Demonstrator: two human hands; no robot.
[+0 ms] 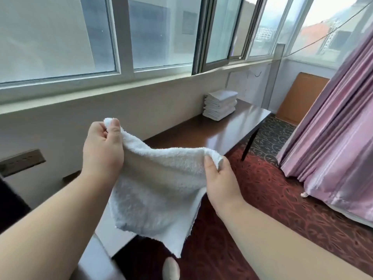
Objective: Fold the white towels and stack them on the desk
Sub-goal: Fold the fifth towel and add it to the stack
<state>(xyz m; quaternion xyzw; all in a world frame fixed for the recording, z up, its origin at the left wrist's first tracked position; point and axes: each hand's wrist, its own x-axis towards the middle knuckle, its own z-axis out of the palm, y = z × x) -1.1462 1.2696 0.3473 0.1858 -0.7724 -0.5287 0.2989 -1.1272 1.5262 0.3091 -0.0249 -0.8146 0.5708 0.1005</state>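
Note:
A white towel [159, 190] hangs in the air between my two hands, in front of the dark wooden desk [238, 126]. My left hand [103, 150] pinches its upper left corner, raised a little higher. My right hand [220, 178] pinches the upper right corner. The cloth sags between them and its lower edge dangles free over the floor. A stack of several folded white towels [220, 105] sits on the far end of the desk against the wall.
A window sill [101, 93] and a white wall run along the left behind the desk. Pink curtains [333, 128] hang at the right. Patterned red carpet [272, 195] covers the floor. A pale piece of furniture [94, 263] stands below my left forearm.

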